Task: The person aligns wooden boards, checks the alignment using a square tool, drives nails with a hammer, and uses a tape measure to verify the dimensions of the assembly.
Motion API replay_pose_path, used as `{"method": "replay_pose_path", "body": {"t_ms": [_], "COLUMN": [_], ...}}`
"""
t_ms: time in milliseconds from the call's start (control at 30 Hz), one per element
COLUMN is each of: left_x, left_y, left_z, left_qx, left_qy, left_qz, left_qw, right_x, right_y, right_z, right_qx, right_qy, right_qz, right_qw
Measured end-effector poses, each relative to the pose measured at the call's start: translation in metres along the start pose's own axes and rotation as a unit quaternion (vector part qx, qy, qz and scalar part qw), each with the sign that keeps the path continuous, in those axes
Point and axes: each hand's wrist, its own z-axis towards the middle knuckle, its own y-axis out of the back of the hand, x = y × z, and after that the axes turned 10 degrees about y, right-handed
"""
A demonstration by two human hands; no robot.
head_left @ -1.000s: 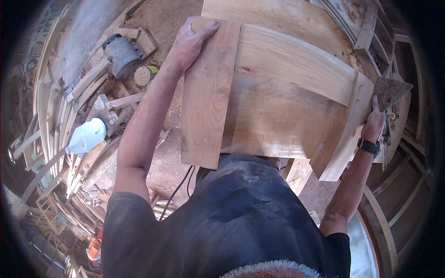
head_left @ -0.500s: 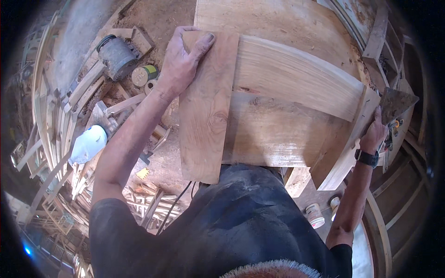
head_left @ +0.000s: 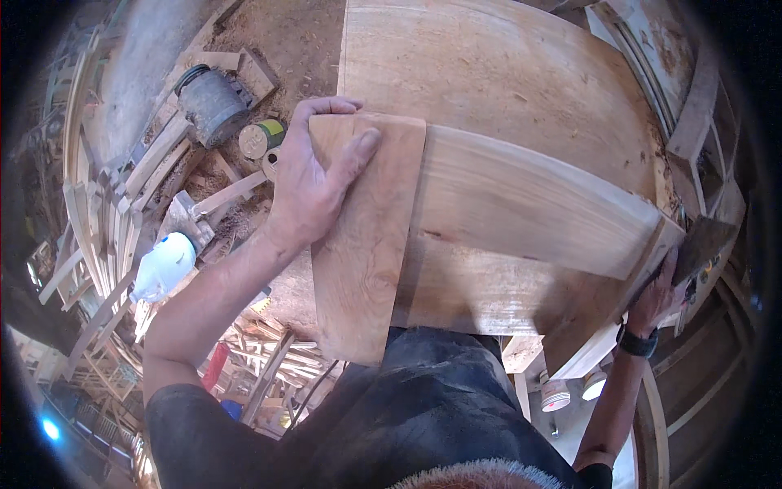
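Note:
My left hand (head_left: 322, 175) is wrapped round the far end of a wide left board (head_left: 366, 244), its thumb on the upper face and its fingers over the far edge. A lengthwise board (head_left: 529, 196) runs from that piece to a slanting right board (head_left: 603, 318). My right hand (head_left: 652, 297) grips the outer far end of the right board; its fingers are partly hidden. All three pieces lie over a broad wooden panel (head_left: 489, 65), with the near ends close to my body. Beside my right hand is a dark, flat plate (head_left: 707, 244) of unclear kind.
On the left floor stand a grey metal can (head_left: 213, 106) and a smaller tin (head_left: 259, 140) among offcuts. A white container (head_left: 165, 265) is near stacked wood strips (head_left: 106, 236). Below the right board are white buckets (head_left: 555, 391). Timber framing (head_left: 700, 383) stands at the right.
The view has shifted, and the boards with both my hands appear lower in the picture, closer to my body. Both hands keep their hold on the boards.

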Motion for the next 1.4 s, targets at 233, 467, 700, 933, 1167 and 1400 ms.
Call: {"method": "replay_pose_path", "body": {"t_ms": [233, 467, 700, 933, 1167, 1400], "left_x": [0.005, 0.011, 0.013, 0.016, 0.012, 0.007], "left_y": [0.001, 0.002, 0.0, 0.001, 0.006, -0.003], "left_z": [0.001, 0.002, 0.001, 0.0, 0.002, 0.001], "left_qx": [0.039, 0.058, 0.064, 0.063, 0.069, 0.027], "left_qy": [0.017, 0.024, 0.03, 0.015, -0.001, 0.008], "left_qz": [-0.047, -0.072, -0.112, -0.114, -0.069, -0.073], "left_qw": [0.998, 0.995, 0.991, 0.991, 0.995, 0.997], "right_x": [-0.026, 0.003, 0.013, -0.028, 0.0, 0.012], "right_y": [0.019, 0.022, 0.021, 0.03, 0.022, 0.003], "right_z": [-0.016, -0.007, -0.002, -0.017, -0.01, 0.007], "right_qx": [0.064, 0.106, 0.107, 0.134, 0.118, 0.014], "right_qy": [0.169, 0.142, 0.159, 0.066, 0.046, -0.032], "right_qz": [-0.173, -0.112, -0.174, -0.091, -0.119, 0.037], "right_qw": [0.968, 0.978, 0.966, 0.985, 0.985, 0.999]}}
